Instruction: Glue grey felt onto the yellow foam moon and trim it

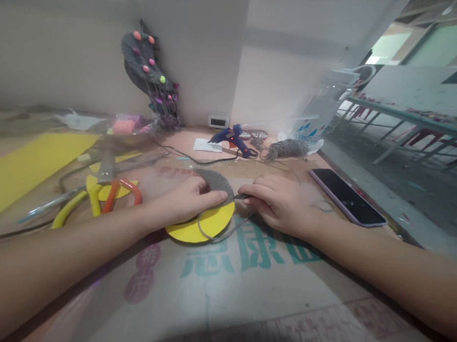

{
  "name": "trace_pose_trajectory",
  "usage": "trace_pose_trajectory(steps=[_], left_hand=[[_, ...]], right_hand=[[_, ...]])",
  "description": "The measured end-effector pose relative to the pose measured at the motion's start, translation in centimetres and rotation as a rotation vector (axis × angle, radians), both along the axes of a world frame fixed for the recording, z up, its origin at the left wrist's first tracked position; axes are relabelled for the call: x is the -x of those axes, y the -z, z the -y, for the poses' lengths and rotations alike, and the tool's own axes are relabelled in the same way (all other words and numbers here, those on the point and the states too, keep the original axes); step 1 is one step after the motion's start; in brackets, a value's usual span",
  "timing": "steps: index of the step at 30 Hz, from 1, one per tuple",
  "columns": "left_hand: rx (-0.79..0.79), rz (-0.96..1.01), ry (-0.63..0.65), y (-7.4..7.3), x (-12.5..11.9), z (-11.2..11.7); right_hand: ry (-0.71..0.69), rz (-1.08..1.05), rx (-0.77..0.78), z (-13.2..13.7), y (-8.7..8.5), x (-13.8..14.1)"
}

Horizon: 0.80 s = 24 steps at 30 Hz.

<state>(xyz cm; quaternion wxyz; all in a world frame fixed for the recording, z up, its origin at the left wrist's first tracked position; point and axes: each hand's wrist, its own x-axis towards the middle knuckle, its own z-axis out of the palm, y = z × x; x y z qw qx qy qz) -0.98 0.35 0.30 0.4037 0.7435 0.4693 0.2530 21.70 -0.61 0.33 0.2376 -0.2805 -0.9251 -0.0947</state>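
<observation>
My left hand (189,197) grips a flat round yellow disc (200,228), thumb pressed on top and fingers partly hidden. A grey crescent-shaped layer (217,183) covers the disc's upper right part. From the disc, a strand of grey yarn (219,239) loops over the yellow face and runs toward my right hand (275,201). The right fingers are pinched together at the disc's right edge, on the yarn as far as I can see. A small dark tip shows between them, too blurred to name.
Scissors with yellow handles (71,208) and orange-handled scissors (114,193) lie left. Behind are a blue glue gun (232,138) with its cord, a grey yarn skein (289,149) and a decorated grey crescent (142,59) against the wall. A phone (345,197) lies right.
</observation>
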Motion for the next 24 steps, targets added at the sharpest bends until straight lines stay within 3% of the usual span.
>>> trace_pose_trajectory(steps=[6, 16, 24], left_hand=[[0.021, 0.012, -0.014, 0.34, 0.14, -0.17], [0.011, -0.002, -0.004, 0.91, 0.32, -0.39], [-0.033, -0.002, 0.03, 0.47, 0.21, -0.21]], right_hand=[[0.041, -0.178, 0.11, -0.18, 0.37, -0.22], [0.04, -0.066, 0.107, 0.06, 0.23, -0.2], [0.046, -0.018, 0.067, 0.1, 0.12, -0.08]])
